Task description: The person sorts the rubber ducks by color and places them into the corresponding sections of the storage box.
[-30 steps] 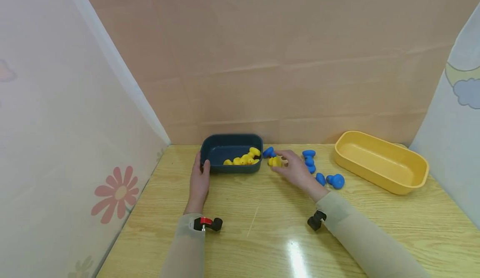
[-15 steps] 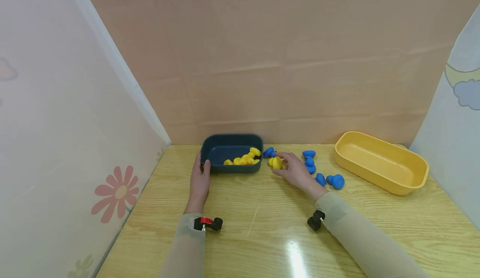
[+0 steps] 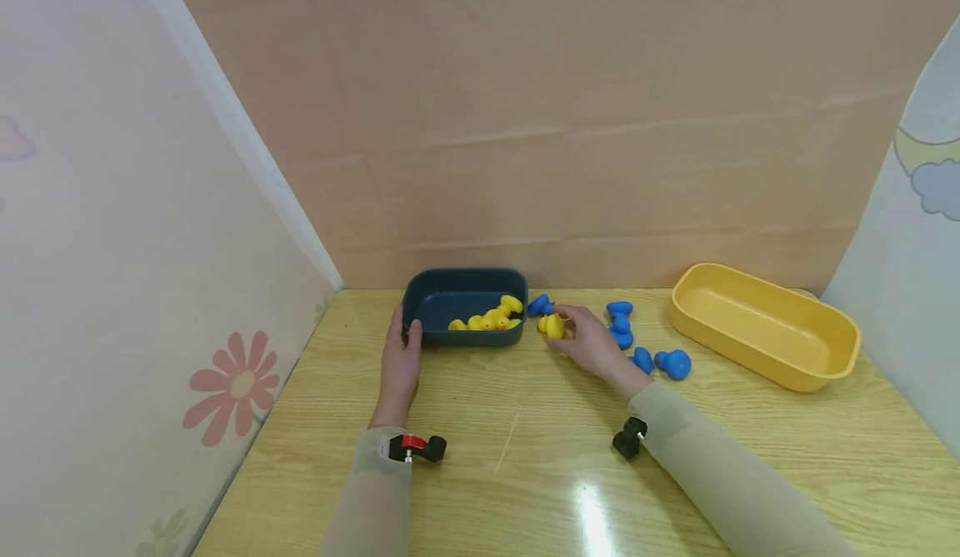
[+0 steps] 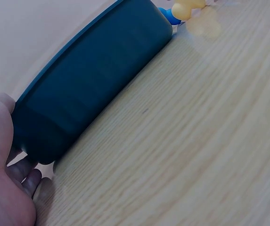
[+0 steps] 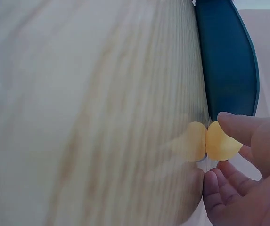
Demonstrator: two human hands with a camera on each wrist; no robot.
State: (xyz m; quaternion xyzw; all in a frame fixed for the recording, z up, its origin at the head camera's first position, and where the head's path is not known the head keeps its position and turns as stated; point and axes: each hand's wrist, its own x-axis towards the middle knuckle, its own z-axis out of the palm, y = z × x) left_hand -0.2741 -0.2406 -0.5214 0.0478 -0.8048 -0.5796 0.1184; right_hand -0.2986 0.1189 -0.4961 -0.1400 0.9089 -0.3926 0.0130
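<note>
The yellow duck [image 3: 553, 326] sits just off the dark tub's [image 3: 463, 333] 3 o'clock end, low over the wooden surface [image 3: 525, 457], pinched between the thumb and fingertips of the right hand [image 3: 596, 344]. In the right wrist view the duck [image 5: 222, 141] shows between thumb and fingers, its reflection on the surface beside it; whether it touches the surface cannot be told. A second ago the right hand lay flatter, with the duck under its fingertips; since then the fingers have closed round the duck and the hand has shifted very slightly toward 12 o'clock. From half a second ago almost nothing has changed.

The left hand [image 3: 400, 357] rests against the tub's 9 o'clock end, thumb at the rim and fingers curled round the wall, as it did in both earlier frames. The left wrist view shows the palm [image 4: 3, 160] against the tub wall [image 4: 92, 80].

Inside the tub lie several yellow ducks [image 3: 487, 319], piled toward its 3 o'clock side. One blue duck [image 3: 537, 304] lies just at 11 o'clock of the held duck. More blue ducks [image 3: 621, 323] lie at 3 o'clock of the right hand, with two [image 3: 671, 363] nearer 4 o'clock. The yellow tub [image 3: 765, 323] stands well apart at 3 o'clock. None of these has moved.
</note>
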